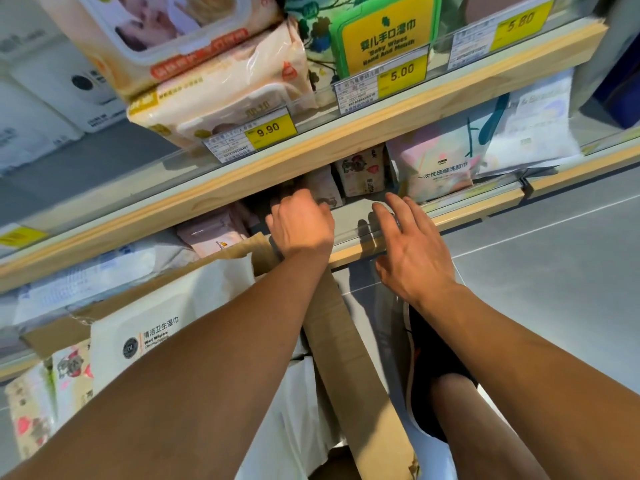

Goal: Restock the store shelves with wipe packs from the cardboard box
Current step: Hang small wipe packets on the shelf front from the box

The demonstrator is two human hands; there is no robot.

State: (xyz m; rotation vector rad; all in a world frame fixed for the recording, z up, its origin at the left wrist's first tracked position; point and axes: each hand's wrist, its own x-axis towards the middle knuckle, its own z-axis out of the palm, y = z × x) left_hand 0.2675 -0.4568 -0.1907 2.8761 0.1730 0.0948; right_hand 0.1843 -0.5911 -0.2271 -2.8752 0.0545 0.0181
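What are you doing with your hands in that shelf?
A person is restocking wipes. Their left hand reaches into the lower shelf with curled fingers beside the small patterned packs; whether it grips one is hidden. The right hand is open over the shelf's front edge. The cardboard box below holds more packs, including a big white pack.

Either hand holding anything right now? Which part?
Right hand: nothing, fingers spread over the shelf edge. Left hand: fingers curl under the upper shelf toward a small wipe pack; whether it grips the pack cannot be told.
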